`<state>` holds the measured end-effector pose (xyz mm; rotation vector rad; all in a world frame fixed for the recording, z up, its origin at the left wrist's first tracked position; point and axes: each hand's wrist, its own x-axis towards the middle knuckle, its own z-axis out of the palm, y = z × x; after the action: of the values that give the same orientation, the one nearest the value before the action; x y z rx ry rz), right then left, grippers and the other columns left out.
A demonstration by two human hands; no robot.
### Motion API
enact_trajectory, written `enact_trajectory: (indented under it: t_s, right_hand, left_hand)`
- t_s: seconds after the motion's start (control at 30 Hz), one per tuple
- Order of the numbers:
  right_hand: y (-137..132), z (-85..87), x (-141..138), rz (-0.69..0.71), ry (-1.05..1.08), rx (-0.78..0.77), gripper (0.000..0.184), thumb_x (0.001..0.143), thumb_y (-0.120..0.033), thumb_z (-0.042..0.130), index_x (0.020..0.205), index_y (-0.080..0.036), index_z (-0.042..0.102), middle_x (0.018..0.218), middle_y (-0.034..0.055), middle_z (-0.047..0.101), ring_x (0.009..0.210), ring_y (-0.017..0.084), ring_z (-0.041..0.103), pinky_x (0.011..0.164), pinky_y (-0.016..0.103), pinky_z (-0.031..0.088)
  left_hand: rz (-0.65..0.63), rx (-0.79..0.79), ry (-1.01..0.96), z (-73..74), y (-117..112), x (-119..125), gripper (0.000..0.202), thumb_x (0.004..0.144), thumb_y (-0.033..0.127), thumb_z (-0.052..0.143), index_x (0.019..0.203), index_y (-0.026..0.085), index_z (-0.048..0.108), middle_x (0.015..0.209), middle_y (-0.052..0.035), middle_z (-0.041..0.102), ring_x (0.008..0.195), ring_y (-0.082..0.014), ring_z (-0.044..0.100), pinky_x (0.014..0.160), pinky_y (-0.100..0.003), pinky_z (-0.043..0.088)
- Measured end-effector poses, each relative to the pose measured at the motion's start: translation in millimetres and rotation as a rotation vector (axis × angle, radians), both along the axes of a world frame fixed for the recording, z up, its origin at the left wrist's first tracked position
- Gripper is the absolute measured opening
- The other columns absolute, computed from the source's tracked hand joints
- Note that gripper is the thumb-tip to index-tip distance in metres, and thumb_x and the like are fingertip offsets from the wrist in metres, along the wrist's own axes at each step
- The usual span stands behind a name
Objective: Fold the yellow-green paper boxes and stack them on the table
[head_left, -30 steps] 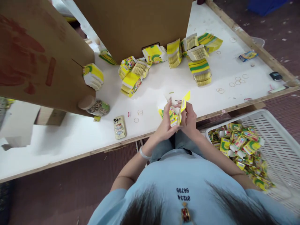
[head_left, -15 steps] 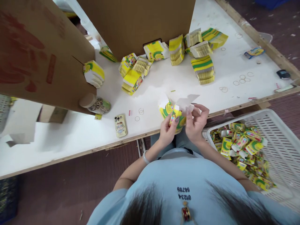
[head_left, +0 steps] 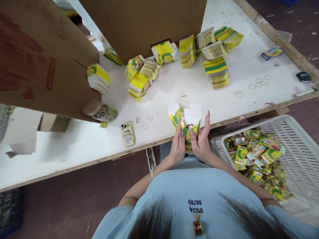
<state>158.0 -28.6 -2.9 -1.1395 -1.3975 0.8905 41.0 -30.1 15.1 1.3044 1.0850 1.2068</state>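
Observation:
At the table's front edge, my left hand and my right hand close in from both sides on a yellow-and-green printed carton. Both thumbs press its near face, while the right index finger stretches out past it. White flaps stand up on the carton's far side. Just beyond my left fingers, more yellow printed card with a white flap rests at the table edge; whether it is a separate carton I cannot tell. The inside of the carton is mostly hidden by my fingers.
Bundles of flat yellow cartons lie along the back by large cardboard boxes. A jar, a phone and rubber bands are on the white table. At right stands a white basket holding many small cartons.
My right hand has let go of the white flap it was pinching and moved in beside my left. Both hands now squeeze the carton, its flaps spread upward. The view has shifted slightly.

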Motion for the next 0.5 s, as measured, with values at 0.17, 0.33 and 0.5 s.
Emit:
enact_trajectory:
  t_s: [0.17, 0.33, 0.5]
  right_hand:
    - [2, -4.8, 10, 0.025, -0.171, 0.051, 0.075, 0.108, -0.044, 0.034, 0.164, -0.032, -0.014, 0.177, 0.0059, -0.002, 0.164, 0.025, 0.005, 0.131, 0.054, 0.025]
    - [4, -9.2, 21, 0.033, -0.290, 0.077, 0.077, 0.107, -0.044, 0.037, 0.166, -0.027, -0.010, 0.176, 0.0131, 0.008, 0.162, 0.031, 0.016, 0.128, 0.059, 0.028]
    - [2, -6.4, 21, 0.010, -0.273, 0.092, 0.081, 0.106, -0.044, 0.045, 0.165, -0.021, -0.005, 0.127, 0.0177, 0.070, 0.113, 0.027, 0.071, 0.099, 0.049, 0.059]
  left_hand:
    - [-0.040, -0.087, -0.077, 8.5, 10, -13, 0.048, 0.099, 0.050, 0.061, 0.143, 0.030, 0.062, 0.151, -0.0070, 0.061, 0.148, -0.0266, 0.049, 0.128, -0.044, 0.033]
    - [-0.036, -0.228, -0.187, 7.9, 9, -19, 0.065, 0.087, 0.045, 0.078, 0.147, 0.027, 0.057, 0.121, -0.0091, 0.076, 0.113, -0.0234, 0.072, 0.101, -0.037, 0.057]
    - [0.041, -0.190, -0.123, -0.8, -2, -17, 0.078, 0.091, 0.046, 0.074, 0.157, 0.027, 0.039, 0.133, -0.0131, 0.070, 0.120, -0.0259, 0.070, 0.104, -0.040, 0.057]
